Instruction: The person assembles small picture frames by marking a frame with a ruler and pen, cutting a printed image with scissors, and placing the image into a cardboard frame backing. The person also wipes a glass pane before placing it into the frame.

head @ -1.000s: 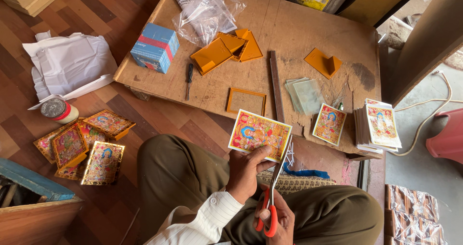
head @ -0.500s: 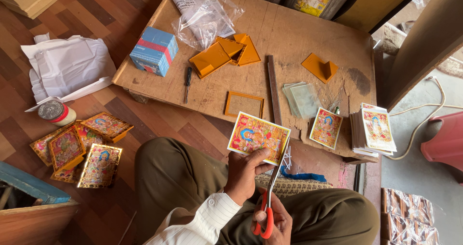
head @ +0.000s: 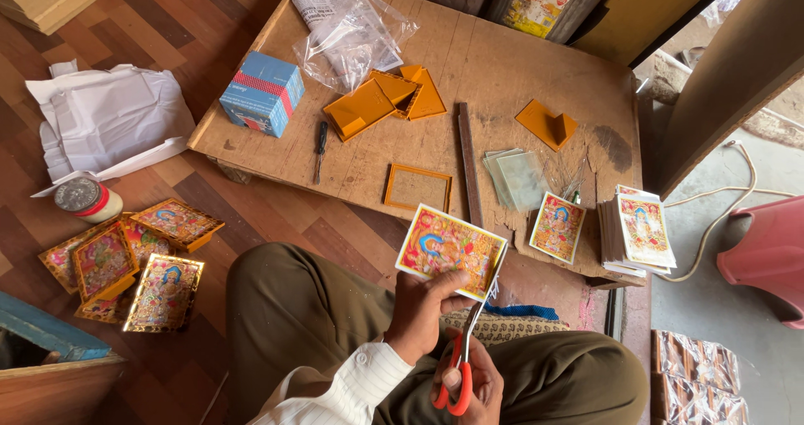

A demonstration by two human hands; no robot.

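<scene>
Two bare hands work above the person's lap. The left hand (head: 423, 316) pinches the lower edge of a colourful rectangular printed picture card (head: 450, 252), held near-flat in front of the low wooden work table (head: 502, 65). The right hand (head: 473, 387) grips red-handled scissors (head: 462, 366), whose blades run up along the card's right edge. To trim well, it seems best to keep the card taut, follow the printed border, and turn the card rather than the scissors.

Left hand (head: 423, 312) raised over lap, thumb and fingers pinched, white-sleeved forearm angled up from lower centre. Right hand (head: 469, 383) lower, just beside it, fingers curled closed through handle loops.
</scene>
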